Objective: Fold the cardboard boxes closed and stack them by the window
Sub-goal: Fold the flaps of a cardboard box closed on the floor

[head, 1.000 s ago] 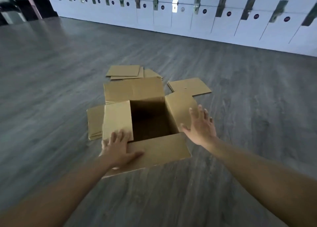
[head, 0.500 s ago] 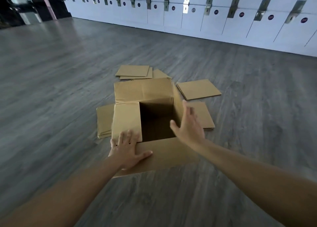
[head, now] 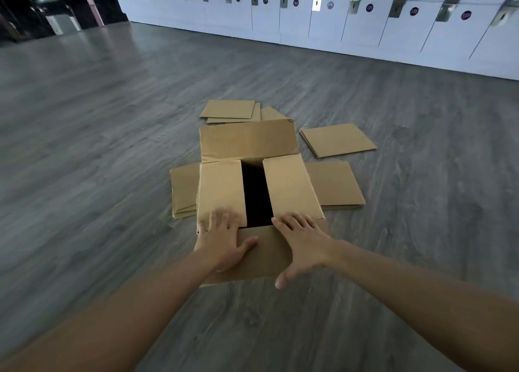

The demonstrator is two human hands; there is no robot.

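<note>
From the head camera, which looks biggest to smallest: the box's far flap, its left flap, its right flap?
1. Far flap, the largest.
2. Right flap and left flap look about alike; I would not rank them, since hands cover their near ends.

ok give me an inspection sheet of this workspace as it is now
surface: grey wood-look floor, bare around the work.
job's things: one box on the floor; left flap and right flap folded in with a dark gap between, far flap up, near flap out toward the person.
clutter: flat cardboard in several piles around the box.
grippers: left hand flat across left and near flaps; right hand flat, fingertips at the right flap.
cables: nothing seen.
surroundings: white lockers along the far wall; no window seen.
</note>
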